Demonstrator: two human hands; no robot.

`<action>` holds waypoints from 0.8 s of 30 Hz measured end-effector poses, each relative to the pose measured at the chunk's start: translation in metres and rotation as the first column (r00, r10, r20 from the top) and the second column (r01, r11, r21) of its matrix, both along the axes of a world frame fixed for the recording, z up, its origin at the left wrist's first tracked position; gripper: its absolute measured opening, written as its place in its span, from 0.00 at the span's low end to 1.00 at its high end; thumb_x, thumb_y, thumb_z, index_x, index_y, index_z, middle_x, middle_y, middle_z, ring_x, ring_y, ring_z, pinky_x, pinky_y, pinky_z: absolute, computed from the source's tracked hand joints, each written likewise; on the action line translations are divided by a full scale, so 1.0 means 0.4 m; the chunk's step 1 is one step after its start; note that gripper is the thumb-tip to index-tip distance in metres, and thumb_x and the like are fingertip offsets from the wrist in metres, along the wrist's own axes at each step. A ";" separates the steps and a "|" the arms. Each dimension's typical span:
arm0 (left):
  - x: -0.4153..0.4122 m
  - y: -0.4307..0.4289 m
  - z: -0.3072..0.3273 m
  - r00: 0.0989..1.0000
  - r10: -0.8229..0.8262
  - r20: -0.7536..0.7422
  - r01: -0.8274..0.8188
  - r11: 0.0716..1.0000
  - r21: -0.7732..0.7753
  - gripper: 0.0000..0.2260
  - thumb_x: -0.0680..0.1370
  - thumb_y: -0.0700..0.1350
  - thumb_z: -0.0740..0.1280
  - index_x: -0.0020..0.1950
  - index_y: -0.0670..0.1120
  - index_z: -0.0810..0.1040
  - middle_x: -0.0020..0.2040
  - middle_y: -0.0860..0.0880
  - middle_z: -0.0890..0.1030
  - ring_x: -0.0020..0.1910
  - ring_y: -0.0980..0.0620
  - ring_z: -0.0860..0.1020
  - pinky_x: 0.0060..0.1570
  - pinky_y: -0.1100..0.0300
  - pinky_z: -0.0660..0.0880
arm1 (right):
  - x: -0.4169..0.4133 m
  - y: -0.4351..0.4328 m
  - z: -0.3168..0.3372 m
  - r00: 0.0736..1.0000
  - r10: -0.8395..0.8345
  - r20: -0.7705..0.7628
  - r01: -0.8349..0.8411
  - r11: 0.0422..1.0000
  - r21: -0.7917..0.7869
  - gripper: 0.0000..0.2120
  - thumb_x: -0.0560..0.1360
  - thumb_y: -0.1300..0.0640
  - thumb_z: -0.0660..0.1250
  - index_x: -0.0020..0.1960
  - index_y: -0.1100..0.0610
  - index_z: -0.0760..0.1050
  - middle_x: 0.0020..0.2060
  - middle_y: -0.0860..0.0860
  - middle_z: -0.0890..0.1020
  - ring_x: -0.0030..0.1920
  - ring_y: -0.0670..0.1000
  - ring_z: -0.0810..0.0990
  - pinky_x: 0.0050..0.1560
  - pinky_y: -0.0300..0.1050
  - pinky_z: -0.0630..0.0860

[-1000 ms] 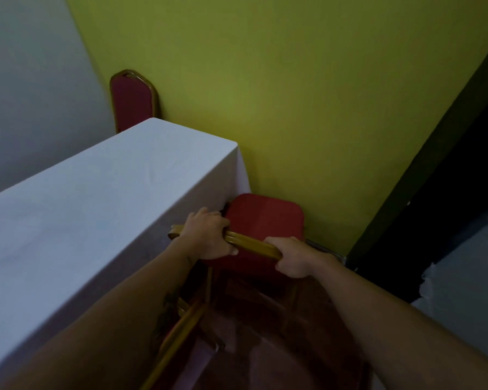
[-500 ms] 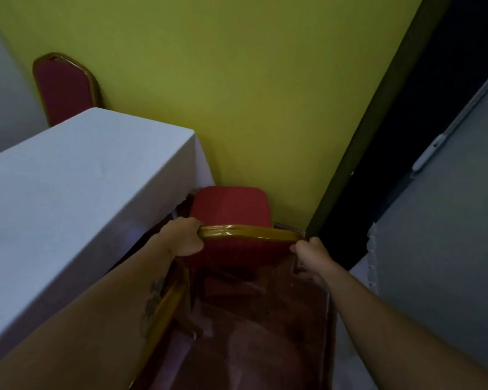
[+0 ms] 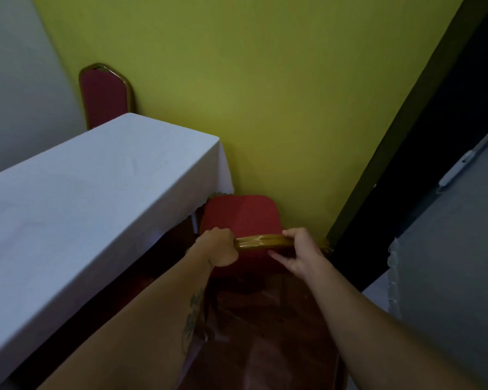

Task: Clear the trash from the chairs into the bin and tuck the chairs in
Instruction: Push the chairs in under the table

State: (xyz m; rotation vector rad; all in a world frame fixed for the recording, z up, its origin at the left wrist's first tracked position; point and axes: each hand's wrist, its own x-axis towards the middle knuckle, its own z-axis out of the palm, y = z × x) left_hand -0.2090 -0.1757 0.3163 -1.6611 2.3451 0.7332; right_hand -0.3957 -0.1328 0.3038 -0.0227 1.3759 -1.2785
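— Where is the chair (image 3: 241, 218)?

— Low in the middle of the frame, seen from behind and above. Its gold top rail (image 3: 261, 242) runs about level between the two hands, and the red seat (image 3: 237, 213) lies just past it, toward the yellow wall (image 3: 265, 94).

— And the fingers?

— The left hand (image 3: 219, 247) is wrapped round the rail's left end, fingers curled over it. The right hand (image 3: 299, 253) grips the right part, fingers hooked over the top and thumb stretched along the red back pad below. Only a short run of rail shows between them.

— Any change from half a second ago?

— The right hand was then at the rail's very end, at the corner; now it sits over the rail, further in. A second ago the rail slanted; now it is near level.

— Around it?

— The seat's left corner meets the hanging hem of the white cloth (image 3: 223, 175) on the table (image 3: 96, 192), which fills the left of the frame. A second chair (image 3: 104, 97) stands upper left, behind the table.
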 end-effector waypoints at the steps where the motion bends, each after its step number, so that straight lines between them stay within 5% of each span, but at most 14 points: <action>1: -0.010 0.007 0.002 1.000 -0.002 0.000 0.002 1.000 -0.002 0.05 0.72 0.44 0.63 0.47 0.47 0.75 0.49 0.46 0.79 0.47 0.45 0.79 0.49 0.51 0.79 | -0.010 -0.002 0.005 1.000 0.000 -0.019 0.000 1.000 0.012 0.21 0.72 0.65 0.67 0.64 0.61 0.72 0.65 0.61 0.71 0.62 0.63 0.74 0.38 0.62 0.83; 6: -0.084 0.047 0.006 0.999 0.017 -0.035 -0.017 1.000 -0.002 0.12 0.73 0.42 0.64 0.56 0.45 0.77 0.53 0.44 0.79 0.52 0.42 0.79 0.53 0.48 0.78 | -0.088 -0.024 0.025 0.990 0.062 -0.130 -0.053 0.996 0.067 0.05 0.74 0.65 0.63 0.50 0.61 0.70 0.63 0.61 0.69 0.63 0.63 0.72 0.39 0.60 0.82; 10: -0.113 0.059 -0.002 0.990 0.013 -0.138 -0.016 1.000 -0.014 0.10 0.72 0.40 0.65 0.52 0.50 0.75 0.51 0.46 0.79 0.53 0.42 0.79 0.54 0.49 0.77 | -0.148 -0.054 0.014 0.973 -0.005 -0.229 0.013 0.999 0.033 0.20 0.74 0.65 0.66 0.65 0.62 0.71 0.64 0.61 0.73 0.60 0.63 0.75 0.33 0.57 0.83; 15: -0.043 0.025 -0.037 0.958 0.028 -0.285 -0.006 0.997 0.078 0.26 0.72 0.37 0.64 0.67 0.58 0.76 0.56 0.49 0.82 0.55 0.46 0.79 0.52 0.55 0.75 | -0.129 -0.051 0.005 0.978 -0.084 -0.188 0.075 0.995 -0.059 0.26 0.75 0.59 0.71 0.71 0.57 0.69 0.64 0.58 0.76 0.60 0.59 0.77 0.42 0.56 0.81; 19: -0.010 0.001 -0.065 0.953 0.135 -0.271 -0.097 0.984 0.147 0.24 0.74 0.36 0.65 0.66 0.55 0.78 0.54 0.48 0.81 0.56 0.45 0.80 0.56 0.51 0.79 | -0.032 -0.041 -0.024 0.976 -0.002 -0.216 -0.015 0.997 -0.077 0.42 0.71 0.56 0.76 0.77 0.51 0.55 0.65 0.54 0.74 0.62 0.60 0.76 0.56 0.65 0.78; 21: -0.015 -0.006 -0.067 0.958 0.156 -0.243 -0.119 0.980 0.159 0.20 0.74 0.36 0.63 0.62 0.53 0.79 0.52 0.48 0.81 0.54 0.45 0.81 0.55 0.51 0.79 | 0.011 -0.053 -0.032 0.968 0.050 -0.247 -0.064 0.997 -0.050 0.50 0.68 0.55 0.78 0.79 0.50 0.49 0.63 0.52 0.75 0.61 0.58 0.77 0.49 0.64 0.80; 24: -0.042 -0.015 -0.061 0.968 0.159 -0.194 -0.138 0.983 0.120 0.17 0.74 0.37 0.61 0.60 0.49 0.79 0.52 0.46 0.81 0.51 0.43 0.81 0.49 0.52 0.78 | 0.008 -0.086 -0.025 0.967 0.037 -0.251 -0.057 0.996 -0.073 0.47 0.69 0.60 0.75 0.79 0.54 0.50 0.54 0.52 0.78 0.51 0.53 0.80 0.41 0.60 0.83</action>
